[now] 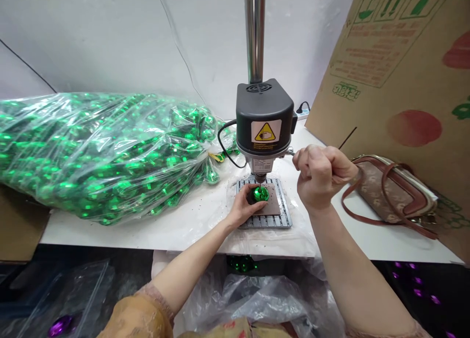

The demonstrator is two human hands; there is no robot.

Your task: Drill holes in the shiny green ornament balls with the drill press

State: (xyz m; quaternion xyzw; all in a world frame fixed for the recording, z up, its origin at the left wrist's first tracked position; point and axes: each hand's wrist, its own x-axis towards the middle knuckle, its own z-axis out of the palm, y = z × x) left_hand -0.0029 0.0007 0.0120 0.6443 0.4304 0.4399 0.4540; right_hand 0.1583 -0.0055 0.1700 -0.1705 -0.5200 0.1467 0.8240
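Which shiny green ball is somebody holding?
The green ball directly under the black drill: the left hand holds it, while no hand touches the balls in the big bag.

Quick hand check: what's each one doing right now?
Left hand: fingers around the green ball.
Right hand: closed on the drill press lever.

ball (261, 194): glossy, metallic green | column (255, 34): polished metal | bag (110, 152): clear shiny plastic | carton (389, 83): matt cardboard

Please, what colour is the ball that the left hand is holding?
Shiny green ball; it shows best in the head view.
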